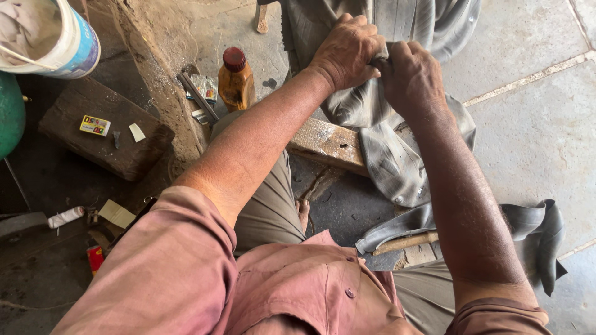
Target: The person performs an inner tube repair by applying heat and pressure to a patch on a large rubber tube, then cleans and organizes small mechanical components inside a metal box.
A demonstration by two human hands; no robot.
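Both hands pinch a fold of a grey, flattened rubber inner tube (397, 155) over a worn wooden plank (326, 142).

Left hand (344, 53) and right hand (410, 77) touch each other, fingers closed tight on the same bunched bit of tube; the rest drapes over the plank, down to the stone floor (534, 130) and past the right knee. Near the left forearm: amber plastic bottle with red cap (236, 80); further left a dark wood block (102, 127) with a small yellow box (95, 126), and a white bucket (56, 34).
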